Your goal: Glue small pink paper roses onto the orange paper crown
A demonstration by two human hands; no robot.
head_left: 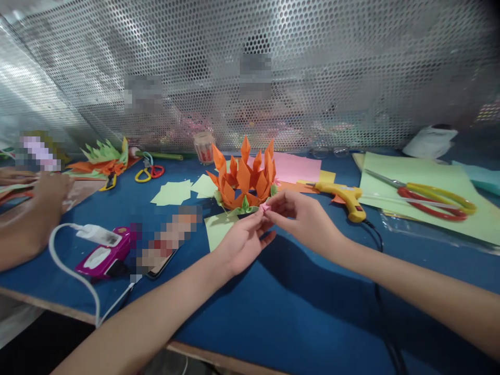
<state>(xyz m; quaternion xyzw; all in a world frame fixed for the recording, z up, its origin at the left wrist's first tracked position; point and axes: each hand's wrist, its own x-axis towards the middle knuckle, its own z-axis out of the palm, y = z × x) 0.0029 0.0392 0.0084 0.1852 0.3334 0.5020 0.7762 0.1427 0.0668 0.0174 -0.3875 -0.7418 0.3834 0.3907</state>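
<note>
Between the fingertips of both hands is a small pink folded paper piece (265,207). My left hand (244,239) pinches it from the left, fingers pressed together. From the right, my right hand (302,219) grips it too, with thumb and index finger closed on it. Just behind the hands stands an orange folded-paper crown (244,179) made of pointed petals. Green folded leaves (245,204) line its lower edge, and my hands cover part of its front. A light green paper sheet (219,229) lies under and left of my left hand.
Right of my hands lies a yellow glue gun (341,195), its cord trailing to the front edge. Scissors (433,200) rest on green sheets (394,182). At left are a phone (167,245), a purple device (107,255) with a white cable, and another person's arm (35,219).
</note>
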